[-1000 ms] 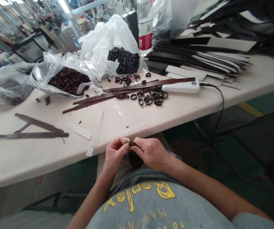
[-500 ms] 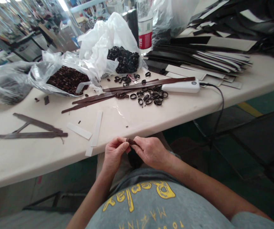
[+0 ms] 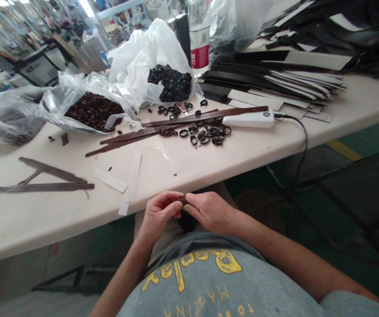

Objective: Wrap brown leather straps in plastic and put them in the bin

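Just off the table's front edge, a small dark brown piece (image 3: 182,200), which looks like leather, is pinched between the fingertips of both hands. My left hand (image 3: 157,215) grips its left side with thumb and fingers closed. From the right, my right hand (image 3: 212,212) pinches the same piece. Fingers cover most of it, so its full shape is hidden. On the tabletop beyond the hands lie white strips (image 3: 134,178) and dark brown strips (image 3: 55,188). Farther back are longer brown strips (image 3: 176,122) and loose black loops (image 3: 213,132).
Plastic bags hold small brown pieces (image 3: 93,110) and black loops (image 3: 170,83). A white device (image 3: 249,119) trails a black cable (image 3: 303,147) over the table edge. Behind stand a bottle (image 3: 199,48) and stacked black-and-white strips (image 3: 275,79).
My hands have drawn closer together at the fingertips. The brown piece, which showed lengthwise between them, is now mostly covered. The things on the table lie as before.
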`<state>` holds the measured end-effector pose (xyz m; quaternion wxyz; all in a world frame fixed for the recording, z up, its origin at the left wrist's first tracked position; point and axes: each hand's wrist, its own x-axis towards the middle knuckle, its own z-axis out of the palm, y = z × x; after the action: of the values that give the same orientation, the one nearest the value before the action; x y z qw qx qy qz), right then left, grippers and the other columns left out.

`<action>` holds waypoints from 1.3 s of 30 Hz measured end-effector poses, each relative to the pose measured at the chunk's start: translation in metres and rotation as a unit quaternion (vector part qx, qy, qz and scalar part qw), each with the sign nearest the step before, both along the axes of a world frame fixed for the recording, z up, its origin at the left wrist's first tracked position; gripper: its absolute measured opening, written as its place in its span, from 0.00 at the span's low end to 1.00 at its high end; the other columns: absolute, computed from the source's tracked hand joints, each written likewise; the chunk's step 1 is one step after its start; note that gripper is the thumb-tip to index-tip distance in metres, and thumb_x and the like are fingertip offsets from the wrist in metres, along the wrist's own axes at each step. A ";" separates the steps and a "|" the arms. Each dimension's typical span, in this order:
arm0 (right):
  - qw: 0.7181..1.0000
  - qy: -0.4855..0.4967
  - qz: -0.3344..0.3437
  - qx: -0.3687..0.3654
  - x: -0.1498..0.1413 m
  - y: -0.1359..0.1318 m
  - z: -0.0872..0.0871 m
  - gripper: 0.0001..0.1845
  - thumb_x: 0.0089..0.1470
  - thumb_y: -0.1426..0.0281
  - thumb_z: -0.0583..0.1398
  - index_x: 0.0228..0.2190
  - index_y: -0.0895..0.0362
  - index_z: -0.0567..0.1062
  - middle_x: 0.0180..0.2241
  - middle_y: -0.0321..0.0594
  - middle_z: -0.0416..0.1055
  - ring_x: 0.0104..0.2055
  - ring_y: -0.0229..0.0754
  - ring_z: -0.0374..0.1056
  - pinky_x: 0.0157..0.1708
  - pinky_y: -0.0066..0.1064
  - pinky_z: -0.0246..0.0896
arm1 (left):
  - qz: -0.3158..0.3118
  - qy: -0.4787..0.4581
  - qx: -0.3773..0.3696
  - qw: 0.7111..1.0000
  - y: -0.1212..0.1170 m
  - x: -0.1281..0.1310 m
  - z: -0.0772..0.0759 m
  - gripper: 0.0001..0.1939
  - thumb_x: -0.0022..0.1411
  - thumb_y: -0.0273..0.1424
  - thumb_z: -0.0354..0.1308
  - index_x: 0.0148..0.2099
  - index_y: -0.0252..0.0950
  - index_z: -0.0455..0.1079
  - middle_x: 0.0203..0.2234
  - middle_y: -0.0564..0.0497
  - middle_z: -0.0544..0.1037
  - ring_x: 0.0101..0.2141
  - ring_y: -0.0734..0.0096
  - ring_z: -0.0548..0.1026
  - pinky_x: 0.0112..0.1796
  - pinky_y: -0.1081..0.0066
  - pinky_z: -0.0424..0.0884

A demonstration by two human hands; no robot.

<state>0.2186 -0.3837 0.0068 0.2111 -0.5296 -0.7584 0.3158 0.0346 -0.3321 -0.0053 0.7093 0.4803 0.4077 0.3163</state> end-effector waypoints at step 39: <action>1.000 0.004 0.007 -0.002 -0.014 -0.001 0.001 0.12 0.67 0.63 0.55 0.36 0.59 0.71 0.33 0.44 0.77 0.35 0.43 0.72 0.30 0.30 0.52 | -0.001 -0.021 0.015 1.000 -0.007 -0.010 0.003 0.09 0.47 0.31 0.74 0.34 0.39 0.82 0.29 0.52 0.81 0.32 0.72 0.76 0.35 0.76 0.73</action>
<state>0.2049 -0.3848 0.0079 0.2106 -0.5233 -0.7608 0.3210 0.0248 -0.3392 -0.0022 0.7104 0.4846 0.3879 0.3317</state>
